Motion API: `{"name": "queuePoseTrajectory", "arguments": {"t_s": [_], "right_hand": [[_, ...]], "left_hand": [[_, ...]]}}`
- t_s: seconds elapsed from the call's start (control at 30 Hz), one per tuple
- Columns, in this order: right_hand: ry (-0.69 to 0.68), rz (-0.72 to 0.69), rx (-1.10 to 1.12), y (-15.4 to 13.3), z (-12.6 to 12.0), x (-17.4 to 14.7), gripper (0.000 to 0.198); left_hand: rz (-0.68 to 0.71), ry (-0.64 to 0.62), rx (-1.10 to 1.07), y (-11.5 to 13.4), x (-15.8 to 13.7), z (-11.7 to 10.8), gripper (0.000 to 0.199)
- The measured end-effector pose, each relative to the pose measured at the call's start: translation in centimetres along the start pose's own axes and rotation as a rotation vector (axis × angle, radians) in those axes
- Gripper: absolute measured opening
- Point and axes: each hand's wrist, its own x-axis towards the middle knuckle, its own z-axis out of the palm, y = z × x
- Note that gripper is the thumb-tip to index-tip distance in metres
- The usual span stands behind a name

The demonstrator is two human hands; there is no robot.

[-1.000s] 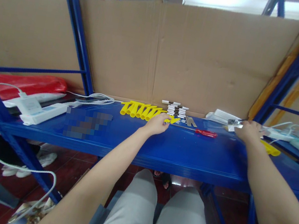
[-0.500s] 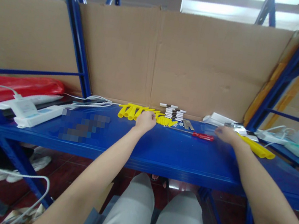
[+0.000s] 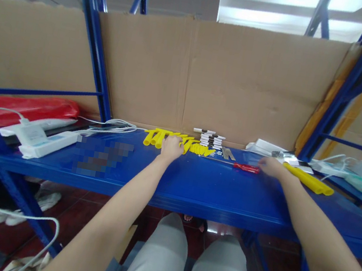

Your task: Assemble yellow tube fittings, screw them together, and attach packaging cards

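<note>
My left hand (image 3: 172,148) is at a row of yellow plastic handles (image 3: 158,139), hollow and tapering, its bent fingers closed on one of them. My right hand (image 3: 270,167) is low over the shelf, beside a red-handled screwdriver (image 3: 245,168); motion blurs its fingers, so I cannot make out what they hold. Smaller yellow pieces (image 3: 200,149) lie fanned out right of my left hand. Behind them is a stack of white pieces with dark bands (image 3: 211,141). Two flat metal pieces (image 3: 227,153) lie near the stack, with tiny light bits beside them.
More yellow handles (image 3: 311,180) lie right of my right wrist. White packets (image 3: 263,147) sit behind. A power strip (image 3: 48,144), cables (image 3: 116,125) and a red bag (image 3: 31,108) occupy the left. A cardboard panel (image 3: 245,86) backs the blue shelf (image 3: 213,190); blue posts (image 3: 94,41) stand around it.
My left hand has shifted slightly left and lower, its fingers opening from a fist and reaching onto the yellow handles. My right hand has barely moved. The whole view has dropped slightly.
</note>
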Motion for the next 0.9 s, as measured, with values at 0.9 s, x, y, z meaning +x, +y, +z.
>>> {"name": "queuePoseTrajectory", "arguments": {"t_s": [0.9], "right_hand": [[-0.022, -0.013, 0.019, -0.4, 0.2, -0.1, 0.026]], "left_hand": [[0.284, -0.156, 0.193, 1.0, -0.4, 1.5, 0.032]]}}
